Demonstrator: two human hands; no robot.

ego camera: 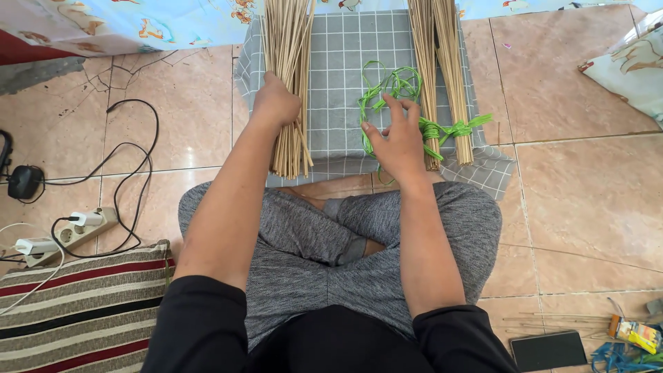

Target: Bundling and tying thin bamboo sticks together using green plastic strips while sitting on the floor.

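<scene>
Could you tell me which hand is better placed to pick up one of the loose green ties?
Probably the right hand: its fingers rest on the loose green ties on the grey checked cloth, while the left hand is closed around the untied stick bundle.

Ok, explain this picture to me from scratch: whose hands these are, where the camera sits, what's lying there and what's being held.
No machine here: a person sits cross-legged on a tiled floor, and a camera on their head looks down at their own two hands. The left hand closes its grip around a loose bundle of thin tan sticks lying on a grey checked cloth. The right hand rests open on a tangle of green plastic string. Beside it lies a second stick bundle, tied with green string. A power strip sits off to the left.
</scene>
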